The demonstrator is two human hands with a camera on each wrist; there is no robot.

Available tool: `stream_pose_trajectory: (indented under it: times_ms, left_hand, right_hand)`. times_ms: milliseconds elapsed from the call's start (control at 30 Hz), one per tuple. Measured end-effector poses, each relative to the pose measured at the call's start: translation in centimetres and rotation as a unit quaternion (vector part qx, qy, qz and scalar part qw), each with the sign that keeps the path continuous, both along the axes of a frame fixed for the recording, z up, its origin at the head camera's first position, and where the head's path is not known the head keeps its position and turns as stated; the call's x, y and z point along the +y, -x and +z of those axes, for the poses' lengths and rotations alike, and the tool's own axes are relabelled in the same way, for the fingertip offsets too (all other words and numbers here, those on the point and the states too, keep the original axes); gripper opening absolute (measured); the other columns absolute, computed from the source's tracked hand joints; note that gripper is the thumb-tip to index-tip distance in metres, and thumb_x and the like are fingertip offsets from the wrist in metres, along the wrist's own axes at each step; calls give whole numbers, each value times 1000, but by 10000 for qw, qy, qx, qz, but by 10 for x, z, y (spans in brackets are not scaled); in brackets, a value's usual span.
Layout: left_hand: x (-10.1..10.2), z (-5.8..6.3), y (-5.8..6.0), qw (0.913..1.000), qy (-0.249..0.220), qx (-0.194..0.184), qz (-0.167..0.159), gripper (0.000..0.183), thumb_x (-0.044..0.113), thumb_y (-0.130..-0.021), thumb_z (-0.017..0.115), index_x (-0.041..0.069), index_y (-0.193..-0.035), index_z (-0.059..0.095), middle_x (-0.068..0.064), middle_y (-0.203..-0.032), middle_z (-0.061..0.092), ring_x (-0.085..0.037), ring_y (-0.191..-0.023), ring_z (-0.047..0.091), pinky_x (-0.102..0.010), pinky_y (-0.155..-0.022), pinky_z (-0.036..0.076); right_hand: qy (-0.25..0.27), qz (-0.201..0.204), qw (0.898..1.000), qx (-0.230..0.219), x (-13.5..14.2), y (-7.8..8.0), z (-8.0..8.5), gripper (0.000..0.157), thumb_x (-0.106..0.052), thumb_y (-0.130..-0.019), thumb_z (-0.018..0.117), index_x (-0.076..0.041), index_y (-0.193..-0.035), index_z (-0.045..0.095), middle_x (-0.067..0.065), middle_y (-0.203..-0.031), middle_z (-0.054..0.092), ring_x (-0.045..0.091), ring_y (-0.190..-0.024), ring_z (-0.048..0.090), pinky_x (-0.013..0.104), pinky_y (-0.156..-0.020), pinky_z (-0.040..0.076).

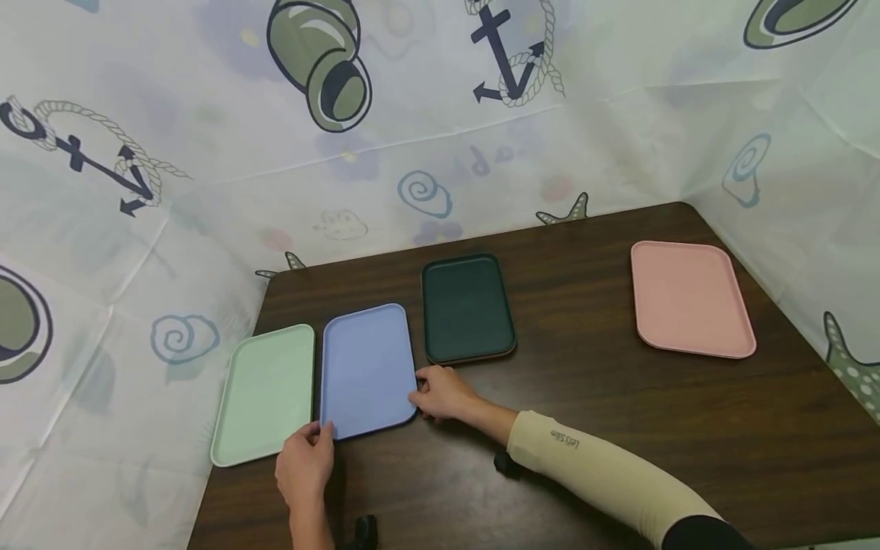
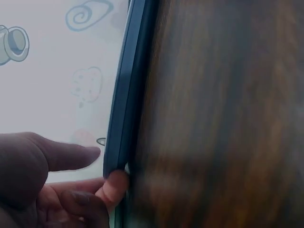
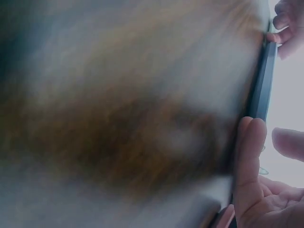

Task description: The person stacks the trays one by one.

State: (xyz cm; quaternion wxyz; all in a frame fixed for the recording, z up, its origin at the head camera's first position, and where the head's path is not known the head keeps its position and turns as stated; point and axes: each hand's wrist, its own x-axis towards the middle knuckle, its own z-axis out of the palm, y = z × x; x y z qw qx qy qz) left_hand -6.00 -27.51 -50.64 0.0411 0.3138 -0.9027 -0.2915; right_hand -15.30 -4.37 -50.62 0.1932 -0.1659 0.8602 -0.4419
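A blue tray (image 1: pixel 368 370) lies on the brown table between a pale green tray (image 1: pixel 266 397) and a dark green tray (image 1: pixel 467 309). My left hand (image 1: pixel 305 462) is at its near left corner. In the left wrist view a fingertip (image 2: pixel 116 185) touches the tray's edge while the thumb stands slightly apart from it. At the right edge, near the front corner, is my right hand (image 1: pixel 443 393). Its straight fingers (image 3: pixel 251 142) touch the rim in the right wrist view, with a gap between thumb and tray. Part of the right hand's fingers is hidden in the head view.
A pink tray (image 1: pixel 693 299) lies at the right of the brown table (image 1: pixel 584 397). Printed cloth (image 1: pixel 440 137) hangs behind the table and along both sides. Small black objects show beside the left wrist and under the right forearm.
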Motion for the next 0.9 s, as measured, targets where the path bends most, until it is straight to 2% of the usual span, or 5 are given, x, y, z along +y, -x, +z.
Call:
stream_pose_trajectory:
  times_ms: [133, 367, 633, 700, 900]
  left_hand:
    - [-2, 0, -5, 9999, -58, 41, -76, 40, 41, -93, 53, 7, -108, 70, -7, -86, 66, -28, -80, 58, -41, -66, 39]
    - [-10, -1, -18, 9994, -237, -52, -246, 35, 37, -93, 54, 7, -94, 71, -4, -78, 64, -26, -76, 56, -37, -64, 37]
    - [-14, 0, -20, 9911, -1179, 91, -609, 33, 23, -94, 57, -3, -112, 66, -14, -91, 68, -21, -83, 57, -31, -68, 42]
    - [-17, 1, -20, 9834, -1636, 66, -784, 36, 19, -95, 56, -6, -121, 60, -16, -96, 68, -16, -82, 58, -28, -67, 43]
    - [-23, 3, -24, 9448, -3118, 163, -995, 37, 13, -97, 54, -5, -129, 52, 3, -59, 40, -7, -43, 28, -22, -42, 27]
  right_hand:
    - [-317, -26, 9991, 291, 2, -2, 4, 43, -20, -87, 64, 0, -125, 59, -6, -69, 64, 7, -39, 55, 22, -55, 46]
    - [101, -167, 9997, -160, 5, -4, 7, 30, -12, -87, 62, 1, -115, 59, 3, -80, 66, 12, -40, 56, 27, -45, 48]
    - [511, -207, 9965, -628, 7, -3, 11, 26, -5, -88, 61, 2, -112, 57, 2, -71, 63, 16, -45, 59, 31, -44, 51]
    - [653, -221, 9950, -724, 7, -2, 11, 26, -4, -87, 61, 2, -112, 57, 4, -72, 63, 18, -47, 60, 33, -45, 52]
    - [1035, -174, 9901, -929, 11, 2, 12, 27, -2, -86, 60, 3, -112, 57, 7, -75, 64, 23, -52, 62, 33, -45, 52]
